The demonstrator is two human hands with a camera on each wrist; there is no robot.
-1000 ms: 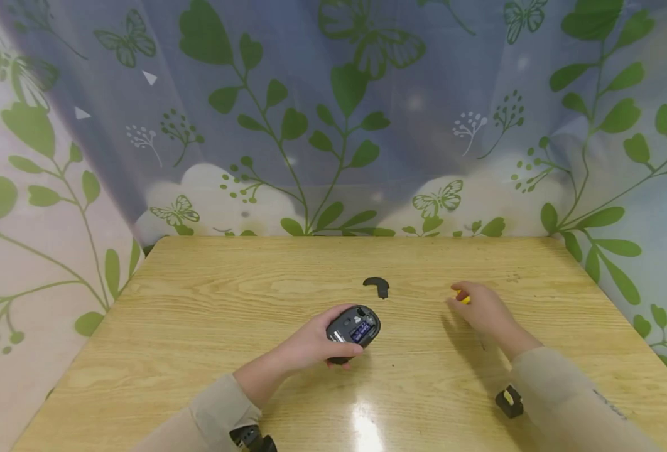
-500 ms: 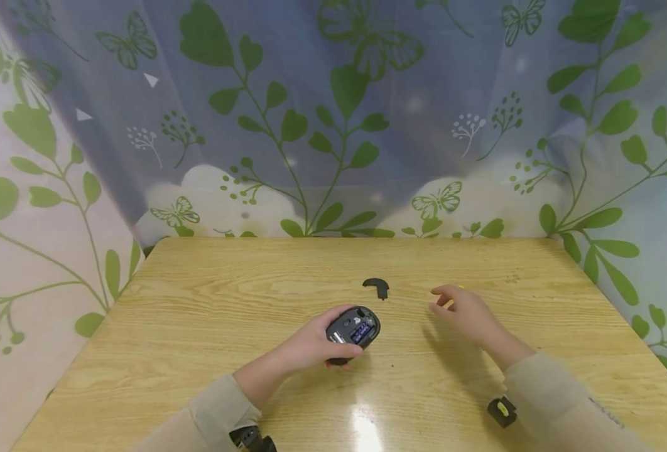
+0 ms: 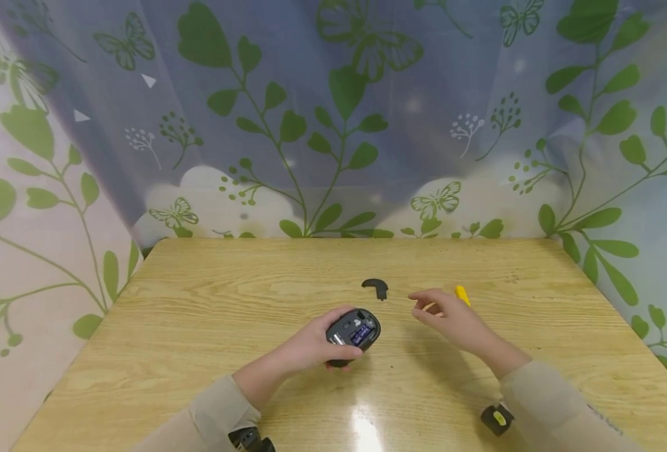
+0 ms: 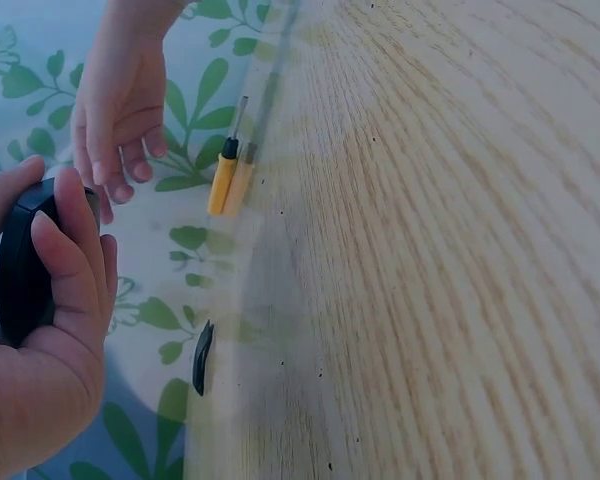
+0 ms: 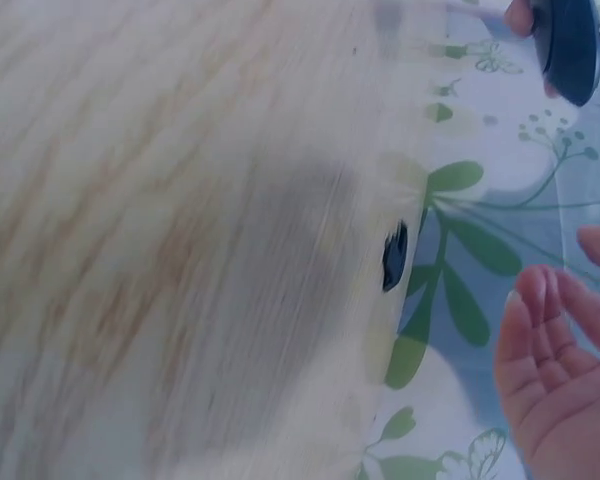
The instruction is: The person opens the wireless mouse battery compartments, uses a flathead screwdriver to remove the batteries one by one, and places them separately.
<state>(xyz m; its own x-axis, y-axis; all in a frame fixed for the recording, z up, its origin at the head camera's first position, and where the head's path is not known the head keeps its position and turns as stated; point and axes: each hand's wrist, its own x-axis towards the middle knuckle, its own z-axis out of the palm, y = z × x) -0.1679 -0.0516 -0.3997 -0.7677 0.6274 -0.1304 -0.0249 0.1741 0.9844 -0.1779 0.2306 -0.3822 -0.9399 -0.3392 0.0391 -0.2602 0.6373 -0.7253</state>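
Note:
My left hand (image 3: 304, 344) grips a black computer mouse (image 3: 345, 331) above the table, its underside turned up. In the mouse's uncovered battery bay sit purple-blue batteries (image 3: 362, 333). Beyond the mouse lies a small black curved battery cover (image 3: 379, 287), seen also in the right wrist view as a dark cover piece (image 5: 395, 258). My right hand (image 3: 452, 319) hovers right of the mouse, fingers loosely bent and holding nothing. Partly hidden behind that hand is a yellow-handled screwdriver (image 3: 461, 294); its metal shaft shows in the left wrist view, where the screwdriver (image 4: 223, 178) lies on the table.
All of this is on or over a wooden table (image 3: 243, 276). A patterned curtain (image 3: 333, 144) with leaves and butterflies closes off the back and both sides. Dark wrist cameras sit under both sleeves (image 3: 554, 389).
My right hand has let go of the screwdriver, leaving it on the table, and moved left toward the mouse and the cover. The left hand holds the mouse nearly still.

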